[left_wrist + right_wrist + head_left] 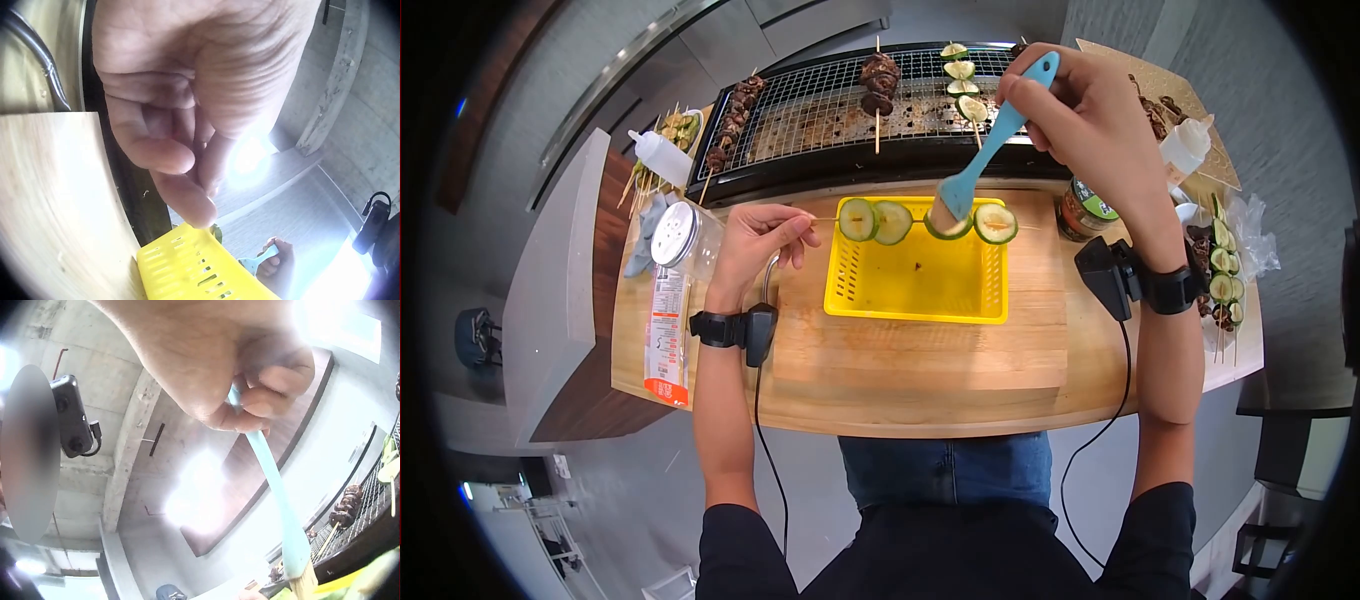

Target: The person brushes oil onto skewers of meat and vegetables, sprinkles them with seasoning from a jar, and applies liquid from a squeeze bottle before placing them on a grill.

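Observation:
Between thumb and fingers, my left hand (765, 240) pinches the left end of a wooden skewer threaded with several green-rimmed vegetable slices (858, 219). The skewer lies level over the far part of a yellow basket (915, 311). My right hand (1090, 120) grips a light blue basting brush (1003, 128) by its handle, above and right of the skewer. The brush's pale bristles (943, 214) lie against the third slice from the left and cover part of it. In the right wrist view the brush handle (270, 465) runs down from curled fingers.
Behind the basket stands a grill (820, 120) with meat and vegetable skewers. A shaker jar (687, 238), a squeeze bottle (662, 158) and a seasoning packet (666, 335) lie left. A dark jar (1086, 212) and plated skewers (1225, 275) are right. The basket rests on a wooden board (920, 362).

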A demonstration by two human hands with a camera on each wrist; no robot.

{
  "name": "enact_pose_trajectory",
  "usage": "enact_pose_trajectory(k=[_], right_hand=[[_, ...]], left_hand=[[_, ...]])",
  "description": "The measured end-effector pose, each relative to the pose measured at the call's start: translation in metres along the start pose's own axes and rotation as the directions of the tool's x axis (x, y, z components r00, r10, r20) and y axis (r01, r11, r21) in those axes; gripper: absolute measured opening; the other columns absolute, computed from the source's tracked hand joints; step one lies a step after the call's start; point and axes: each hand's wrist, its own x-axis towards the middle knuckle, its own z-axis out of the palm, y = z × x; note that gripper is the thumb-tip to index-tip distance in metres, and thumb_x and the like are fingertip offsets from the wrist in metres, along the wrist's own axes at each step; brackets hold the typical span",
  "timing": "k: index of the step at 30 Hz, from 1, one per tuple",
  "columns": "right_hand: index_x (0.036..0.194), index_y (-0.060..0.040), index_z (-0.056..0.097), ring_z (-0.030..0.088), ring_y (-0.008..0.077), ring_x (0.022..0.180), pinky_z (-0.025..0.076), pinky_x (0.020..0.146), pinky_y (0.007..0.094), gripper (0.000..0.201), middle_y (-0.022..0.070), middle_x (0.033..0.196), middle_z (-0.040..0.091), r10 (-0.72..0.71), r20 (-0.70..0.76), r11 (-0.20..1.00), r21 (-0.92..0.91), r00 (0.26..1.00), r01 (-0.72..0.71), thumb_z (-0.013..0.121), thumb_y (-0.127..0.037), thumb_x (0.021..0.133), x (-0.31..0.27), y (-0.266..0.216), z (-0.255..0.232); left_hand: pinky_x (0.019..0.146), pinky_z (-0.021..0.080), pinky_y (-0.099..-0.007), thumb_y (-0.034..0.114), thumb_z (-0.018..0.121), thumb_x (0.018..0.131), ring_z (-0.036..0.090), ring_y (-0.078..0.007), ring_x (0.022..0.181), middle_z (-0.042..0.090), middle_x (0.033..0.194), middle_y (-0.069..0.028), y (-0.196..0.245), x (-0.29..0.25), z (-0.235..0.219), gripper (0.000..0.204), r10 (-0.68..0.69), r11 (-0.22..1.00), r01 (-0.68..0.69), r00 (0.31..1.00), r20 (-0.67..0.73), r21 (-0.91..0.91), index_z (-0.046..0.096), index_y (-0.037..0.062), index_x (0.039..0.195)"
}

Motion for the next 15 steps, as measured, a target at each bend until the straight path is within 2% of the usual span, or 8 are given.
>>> enact_pose_trajectory(k=[3,10,12,15], right_hand=[[0.083,-0.0011,0.067,0.049,0.0067,0.049,0.037,0.047,0.0236,0.025,0.0009,0.054,0.054,-0.013,0.045,1.0,0.013,0.999,0.013,0.061,-0.025,0.082,-0.0002,-0.0006,0.0018],[0.081,-0.0004,0.067,0.045,0.0062,0.048,0.036,0.047,0.0227,0.022,-0.0001,0.053,0.05,-0.043,0.036,0.999,0.012,0.998,0.042,0.062,-0.022,0.08,-0.0031,-0.0059,0.0021],[0.087,-0.0035,0.063,0.046,0.0006,0.052,0.032,0.046,0.017,0.017,-0.003,0.062,0.057,-0.061,0.102,0.998,-0.028,0.993,0.064,0.058,-0.019,0.09,-0.0041,-0.008,0.0008],[0.088,-0.0036,0.064,0.046,0.0007,0.052,0.032,0.046,0.0171,0.015,-0.0029,0.063,0.057,-0.052,0.114,0.998,-0.027,0.992,0.055,0.058,-0.018,0.089,-0.0034,-0.0064,0.0012]], left_hand=[[0.044,0.042,-0.0178,0.009,0.064,0.089,0.061,-0.0103,0.053,0.07,0.077,-0.0122,0.0007,-0.0006,0.0001,0.014,-0.007,1.0,0.007,1.0,0.001,0.005,0.07,-0.002,0.096],[0.044,0.042,-0.0181,0.01,0.064,0.09,0.061,-0.0106,0.053,0.07,0.075,-0.0114,0.0003,-0.0007,0.0007,0.014,-0.027,1.0,0.027,1.0,-0.013,0.008,0.07,-0.0022,0.094],[0.044,0.042,-0.0182,0.011,0.064,0.09,0.061,-0.0108,0.052,0.069,0.075,-0.0111,-0.0009,-0.0002,0.0,0.014,-0.025,1.0,0.025,1.0,-0.009,0.005,0.07,-0.0022,0.093],[0.044,0.042,-0.0184,0.012,0.064,0.09,0.061,-0.011,0.052,0.069,0.074,-0.0107,-0.0022,-0.0004,-0.0013,0.015,-0.027,1.0,0.027,1.0,0.003,0.007,0.07,-0.0022,0.091]])
